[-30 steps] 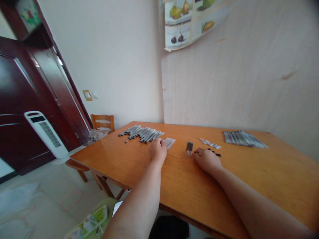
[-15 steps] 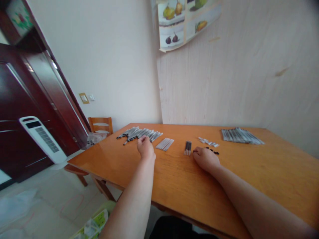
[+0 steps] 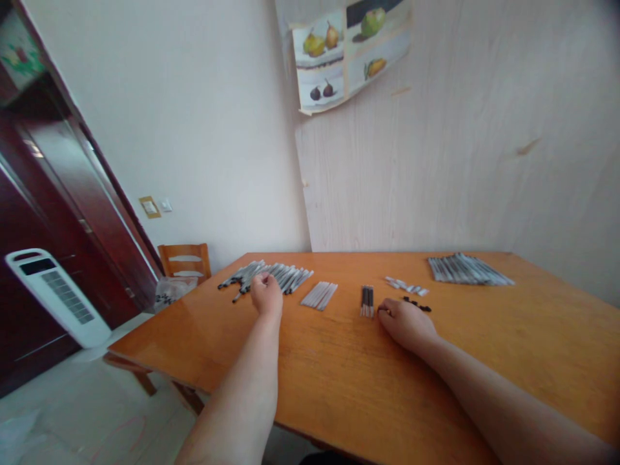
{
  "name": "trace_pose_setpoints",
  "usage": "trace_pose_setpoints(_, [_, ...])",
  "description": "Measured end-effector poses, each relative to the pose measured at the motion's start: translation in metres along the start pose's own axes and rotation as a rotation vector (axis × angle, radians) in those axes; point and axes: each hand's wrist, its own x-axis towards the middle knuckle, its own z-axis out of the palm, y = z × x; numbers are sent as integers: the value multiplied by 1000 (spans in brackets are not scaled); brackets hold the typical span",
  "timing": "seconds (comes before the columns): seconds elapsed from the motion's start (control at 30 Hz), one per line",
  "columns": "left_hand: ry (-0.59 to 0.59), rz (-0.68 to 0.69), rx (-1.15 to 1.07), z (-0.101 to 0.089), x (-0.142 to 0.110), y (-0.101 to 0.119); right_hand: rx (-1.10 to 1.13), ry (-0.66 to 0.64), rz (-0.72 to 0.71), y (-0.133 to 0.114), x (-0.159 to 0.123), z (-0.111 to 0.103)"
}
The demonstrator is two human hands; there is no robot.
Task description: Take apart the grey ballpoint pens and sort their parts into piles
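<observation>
My left hand (image 3: 267,296) is at the front edge of a loose pile of clear pen barrels with black ends (image 3: 290,276). Its fingers are curled together, and whatever they may hold is hidden. My right hand (image 3: 405,321) rests on the tabletop with fingers closed; their contents cannot be made out. Just left of it lie several dark-and-clear pen refills (image 3: 367,301) in a short row. Between the hands is a neat row of whitish, slim tubes (image 3: 319,295). Behind my right hand are small black caps (image 3: 417,304) and small white pieces (image 3: 407,286).
A wide stack of clear and dark pens (image 3: 467,269) lies at the back right of the wooden table (image 3: 329,361). A wooden chair (image 3: 184,258) with a plastic bag (image 3: 177,286) stands beyond the left edge. A white tower fan (image 3: 58,297) is on the floor.
My left hand has shifted a little left along the pile of pen barrels. My right hand stays by the refills. The camera view has tilted up and turned slightly.
</observation>
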Motion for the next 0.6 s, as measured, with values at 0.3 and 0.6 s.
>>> trace_pose_setpoints(0.3, [-184,-77,423,-24,-1,-19,23,11,-44,2,-1,2])
trace_pose_setpoints(0.6, [-378,-39,694,-28,-16,-1,23,5,-41,4,1,3])
